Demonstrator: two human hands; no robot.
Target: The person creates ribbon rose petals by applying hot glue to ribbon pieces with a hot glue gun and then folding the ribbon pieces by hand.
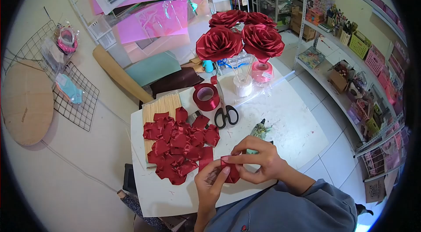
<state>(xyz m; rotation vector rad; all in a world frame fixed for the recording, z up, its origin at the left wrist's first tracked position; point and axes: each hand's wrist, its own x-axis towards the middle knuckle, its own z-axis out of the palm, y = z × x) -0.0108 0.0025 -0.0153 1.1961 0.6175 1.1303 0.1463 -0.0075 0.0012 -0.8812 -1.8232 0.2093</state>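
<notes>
White table (pixel 296 120) with red petals (pixel 179 140); laden shelves (pixel 322 69) beyond

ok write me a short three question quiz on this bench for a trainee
1. How many large red satin roses stand on stems?
2. True or false: the right hand is holding the black-handled scissors.
3. The pile of folded satin pieces partly covers: a) a pink roll b) pale wooden sticks c) the ribbon roll

Key
1. Four
2. False; both hands grip a red satin piece, and the scissors lie on the white table.
3. b
</notes>
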